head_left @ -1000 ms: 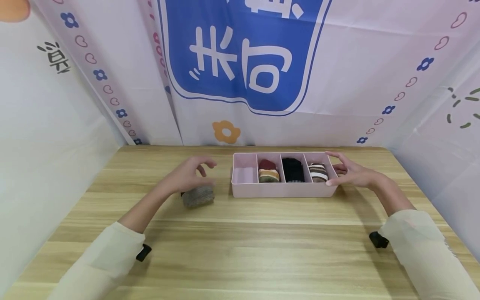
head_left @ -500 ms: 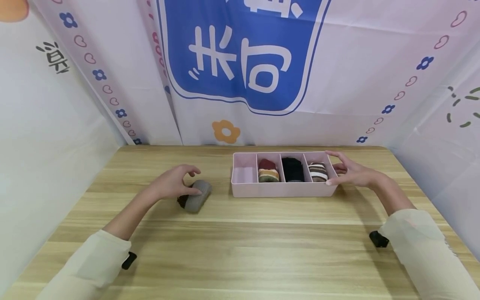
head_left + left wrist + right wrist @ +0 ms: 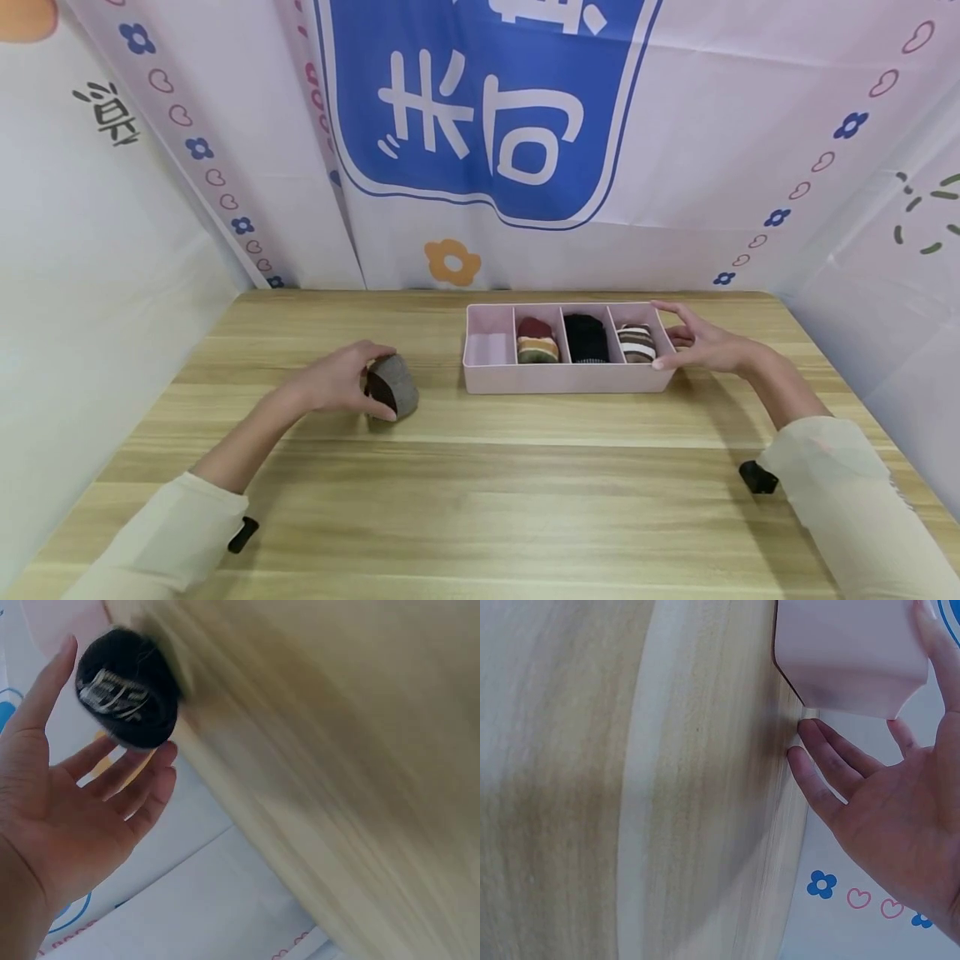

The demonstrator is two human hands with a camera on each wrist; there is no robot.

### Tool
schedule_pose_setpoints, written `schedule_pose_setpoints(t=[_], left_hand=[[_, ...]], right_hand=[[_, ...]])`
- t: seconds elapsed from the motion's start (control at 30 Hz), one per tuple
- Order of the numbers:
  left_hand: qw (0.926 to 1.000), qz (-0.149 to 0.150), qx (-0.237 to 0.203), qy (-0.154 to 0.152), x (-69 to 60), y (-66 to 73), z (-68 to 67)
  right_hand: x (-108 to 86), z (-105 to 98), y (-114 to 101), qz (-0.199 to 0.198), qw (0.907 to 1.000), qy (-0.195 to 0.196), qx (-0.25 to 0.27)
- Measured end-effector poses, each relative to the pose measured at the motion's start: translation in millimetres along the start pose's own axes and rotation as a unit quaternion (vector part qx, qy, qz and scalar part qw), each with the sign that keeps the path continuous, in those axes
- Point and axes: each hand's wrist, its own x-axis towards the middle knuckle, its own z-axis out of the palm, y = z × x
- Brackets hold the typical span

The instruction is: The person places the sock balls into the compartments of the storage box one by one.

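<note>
My left hand (image 3: pixel 341 379) holds a rolled sock (image 3: pixel 402 385) between thumb and fingers, left of the box. It is grey outside, and its dark end with pale lettering faces the palm, as the left wrist view shows of the dark sock (image 3: pixel 127 686). My right hand (image 3: pixel 708 346) grips the right end of a pink divided box (image 3: pixel 562 382), thumb at the front corner and index finger at the back corner. In the right wrist view, the other fingers (image 3: pixel 825 761) spread below the box's end wall (image 3: pixel 847 652).
The box's second compartment holds a multicoloured striped sock (image 3: pixel 537 342), the third a black sock (image 3: pixel 587 340), the rightmost a brown-and-white striped one (image 3: pixel 637 343). Its leftmost compartment (image 3: pixel 489 346) shows a bare bottom. A printed cloth (image 3: pixel 405 242) hangs behind the wooden table (image 3: pixel 480 500).
My left hand has shifted left and closed its thumb and fingers on the grey sock, which has turned so its dark end faces the palm. The right hand and box stay put.
</note>
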Motion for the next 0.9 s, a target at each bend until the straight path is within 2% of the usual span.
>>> schedule_pose_setpoints(t=[0.17, 0.47, 0.9], left_hand=[[0.9998, -0.004, 0.0, 0.017, -0.6, 0.2, 7.2], [0.9992, -0.009, -0.003, 0.038, -3.2, -4.4, 11.1], [0.9972, 0.011, -0.02, 0.071, -2.0, -5.8, 11.4]], right_hand=[[0.3, -0.3, -0.1, 0.0, 1.0, -0.001, 0.003], [0.5, -0.2, 0.0, -0.003, 1.0, -0.002, 0.007], [1.3, -0.5, 0.3, -0.026, 0.9996, 0.009, -0.006]])
